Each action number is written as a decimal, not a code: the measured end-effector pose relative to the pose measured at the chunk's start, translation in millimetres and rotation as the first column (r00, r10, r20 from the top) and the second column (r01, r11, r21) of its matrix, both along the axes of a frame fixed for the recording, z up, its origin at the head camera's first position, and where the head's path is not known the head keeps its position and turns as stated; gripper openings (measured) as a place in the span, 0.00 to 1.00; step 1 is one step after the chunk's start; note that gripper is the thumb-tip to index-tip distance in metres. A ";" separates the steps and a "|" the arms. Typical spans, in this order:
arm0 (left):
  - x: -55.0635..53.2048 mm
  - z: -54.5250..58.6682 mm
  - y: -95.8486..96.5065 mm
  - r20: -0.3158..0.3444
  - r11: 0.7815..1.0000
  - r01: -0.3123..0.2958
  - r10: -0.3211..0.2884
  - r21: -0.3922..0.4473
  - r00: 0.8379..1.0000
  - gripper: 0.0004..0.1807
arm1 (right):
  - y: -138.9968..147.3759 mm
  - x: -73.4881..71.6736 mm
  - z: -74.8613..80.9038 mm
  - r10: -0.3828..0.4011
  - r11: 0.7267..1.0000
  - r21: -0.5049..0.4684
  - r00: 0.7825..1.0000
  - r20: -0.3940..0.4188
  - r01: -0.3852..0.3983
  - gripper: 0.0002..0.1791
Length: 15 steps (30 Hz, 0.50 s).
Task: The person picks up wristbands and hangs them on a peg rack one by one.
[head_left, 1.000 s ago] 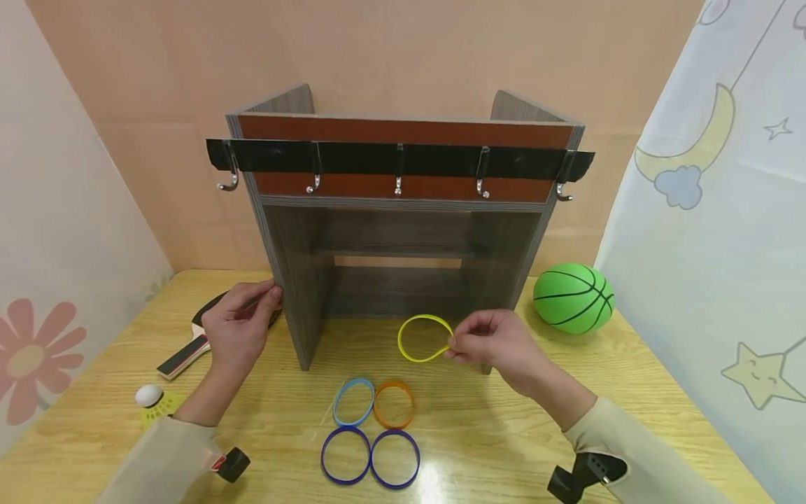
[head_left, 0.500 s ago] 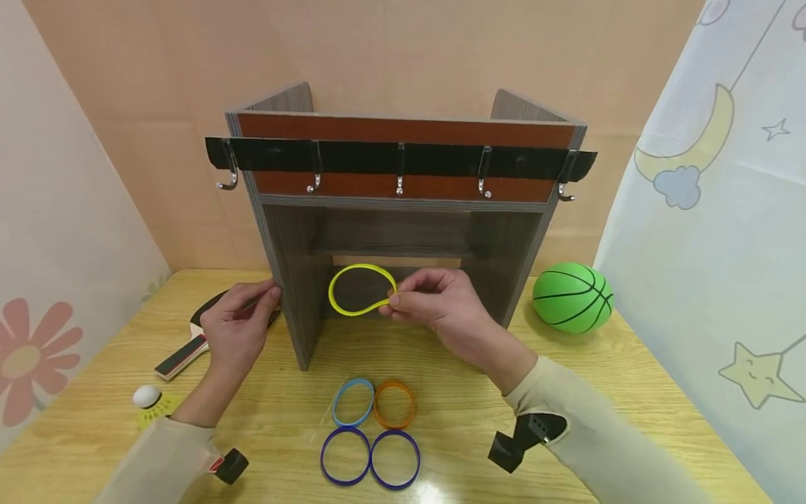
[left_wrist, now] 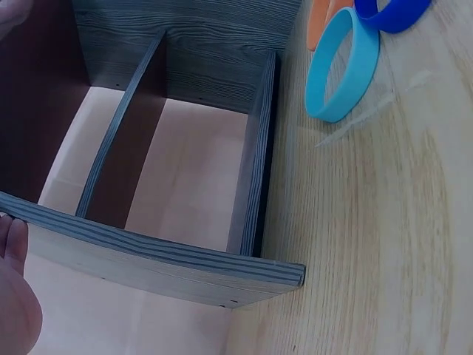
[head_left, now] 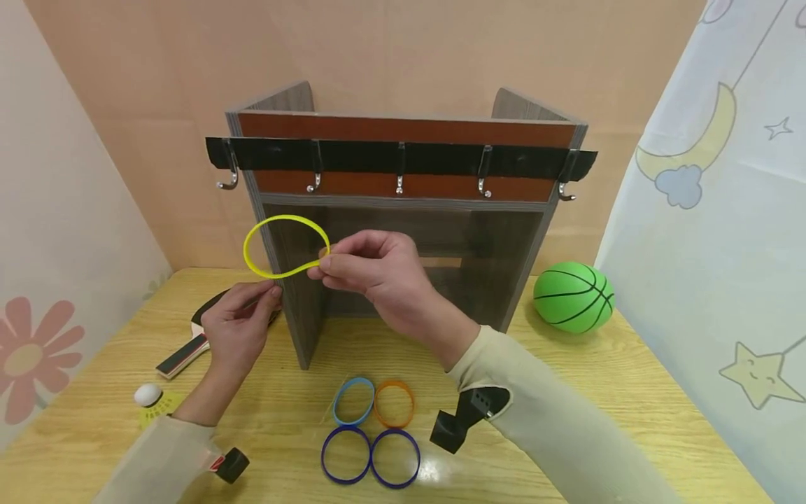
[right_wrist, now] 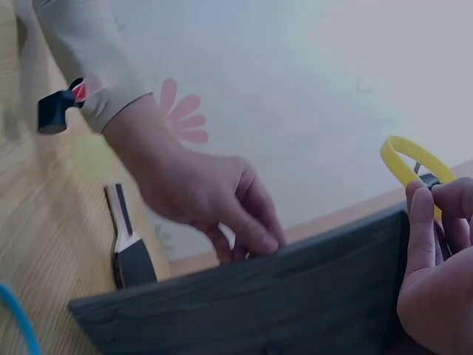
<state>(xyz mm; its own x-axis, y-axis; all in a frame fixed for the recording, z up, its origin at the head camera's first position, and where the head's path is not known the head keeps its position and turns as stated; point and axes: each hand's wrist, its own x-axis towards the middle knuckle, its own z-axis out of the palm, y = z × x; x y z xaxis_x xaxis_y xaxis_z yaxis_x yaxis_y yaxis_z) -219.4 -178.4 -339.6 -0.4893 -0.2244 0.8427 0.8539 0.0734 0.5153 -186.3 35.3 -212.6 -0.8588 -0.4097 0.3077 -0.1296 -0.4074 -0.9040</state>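
My right hand (head_left: 393,280) pinches a yellow silicone wristband (head_left: 286,218) between thumb and fingers. The band hangs in the air before the left side panel of a grey wooden shelf unit (head_left: 292,308), below the leftmost metal hooks (head_left: 233,175). With curled fingers my left hand (head_left: 239,322) grips the front edge of that panel; part of its grip is hidden. On the table in front lie a light blue wristband (head_left: 336,404), an orange wristband (head_left: 413,406) and two dark blue wristbands (head_left: 418,455), close together.
A black strip (head_left: 359,157) with several hooks crosses the unit's front. A green ball (head_left: 573,297) sits at the right. A table tennis paddle (head_left: 182,355) and a shuttlecock (head_left: 148,395) lie at the left on the wooden table (head_left: 504,462).
My right hand has moved left and up with the yellow wristband, from the unit's lower right to its left panel. My left hand has stayed at the panel edge.
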 end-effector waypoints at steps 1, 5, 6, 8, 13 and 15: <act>0.3 0.6 0.1 -0.005 1.000 0.000 0.000 0.001 1.000 0.07 | -4.3 0.3 3.0 0.006 1.000 -0.009 1.000 -0.003 -0.006 0.06; 6.2 8.1 2.0 -0.032 1.000 0.005 -0.005 0.005 0.999 0.08 | -22.3 0.4 14.9 0.027 0.999 -0.038 1.000 -0.005 -0.027 0.02; 8.6 10.5 2.8 -0.036 1.000 -0.004 0.004 0.002 0.999 0.07 | -26.4 0.2 17.4 0.030 0.999 -0.042 1.000 -0.004 -0.030 0.03; 13.2 14.6 4.7 -0.037 1.000 -0.022 0.021 -0.012 0.999 0.08 | -33.6 -0.3 21.6 0.028 0.998 -0.053 1.000 0.006 -0.028 0.04; 17.5 17.6 8.1 -0.016 0.994 -0.078 0.077 -0.074 0.997 0.07 | -42.4 -1.8 25.4 -0.022 0.997 -0.075 1.000 0.016 0.023 0.05; 16.7 16.9 8.5 -0.015 0.992 -0.088 0.087 -0.089 0.996 0.07 | -43.4 -2.3 24.8 -0.040 0.996 -0.080 0.999 0.017 0.042 0.05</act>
